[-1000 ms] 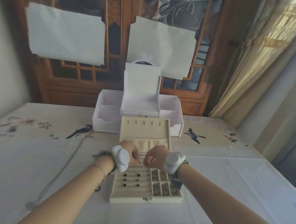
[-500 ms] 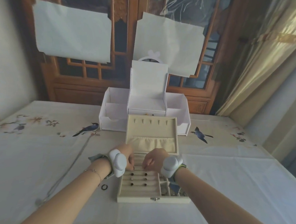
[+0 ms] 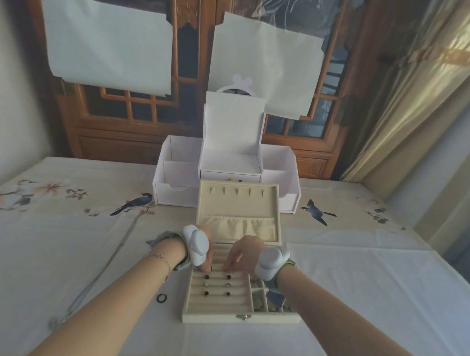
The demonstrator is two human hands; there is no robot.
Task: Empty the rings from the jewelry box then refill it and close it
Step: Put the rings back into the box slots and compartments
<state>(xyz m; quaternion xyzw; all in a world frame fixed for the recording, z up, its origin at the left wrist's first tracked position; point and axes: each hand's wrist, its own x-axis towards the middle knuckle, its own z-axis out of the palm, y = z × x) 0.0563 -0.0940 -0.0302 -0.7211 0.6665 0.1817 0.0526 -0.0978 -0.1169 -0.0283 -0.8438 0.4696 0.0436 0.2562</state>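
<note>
The beige jewelry box [image 3: 217,315] lies open in front of me, its lid [image 3: 238,202] standing up behind. Several dark rings [image 3: 218,284] sit in the padded slots on its left side. Small compartments [image 3: 259,300] on the right hold bits of jewelry. My left hand [image 3: 205,258] reaches down over the far ring rows, fingertips pinched at a ring in a slot. My right hand [image 3: 242,253] hovers over the same rows with fingers curled down, and I cannot see anything in it. One black ring [image 3: 161,298] lies on the tablecloth left of the box.
A white cardboard organizer [image 3: 225,175] stands open just behind the box. A thin chain [image 3: 97,277] trails across the bird-patterned tablecloth on the left. A wooden window wall with taped paper sheets backs the table; a curtain hangs at the right.
Both hands have dropped from the lid hinge toward the ring rows. The camera view shifted, bringing the black ring on the cloth into sight.
</note>
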